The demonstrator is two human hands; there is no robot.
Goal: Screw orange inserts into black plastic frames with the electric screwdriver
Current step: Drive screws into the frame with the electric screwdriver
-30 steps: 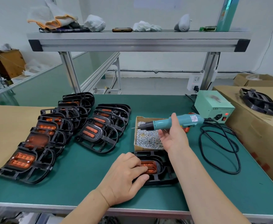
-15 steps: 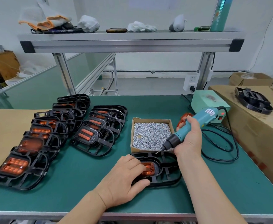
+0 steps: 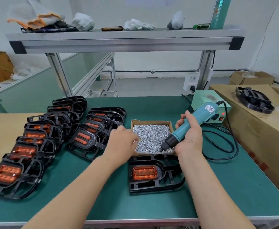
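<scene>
A black plastic frame point(image 3: 153, 187) with an orange insert point(image 3: 144, 172) lies on the green mat in front of me. My right hand point(image 3: 190, 138) grips the teal electric screwdriver point(image 3: 186, 128), tilted with its bit pointing down-left over the near edge of the cardboard box of screws point(image 3: 152, 136). My left hand point(image 3: 123, 144) reaches over the box's left rim, its fingertips among the screws; whether it pinches one is hidden.
Several black frames with orange inserts point(image 3: 36, 142) lie stacked in rows at the left. A teal power unit point(image 3: 216, 116) and coiled black cable point(image 3: 224, 141) sit at the right, beside cardboard boxes point(image 3: 259, 133) carrying another black frame point(image 3: 254, 100). An aluminium shelf point(image 3: 125, 40) spans overhead.
My left hand has left the frame and moved up to the screw box. My right hand brought the screwdriver from level to tilted, bit pointing down near the box.
</scene>
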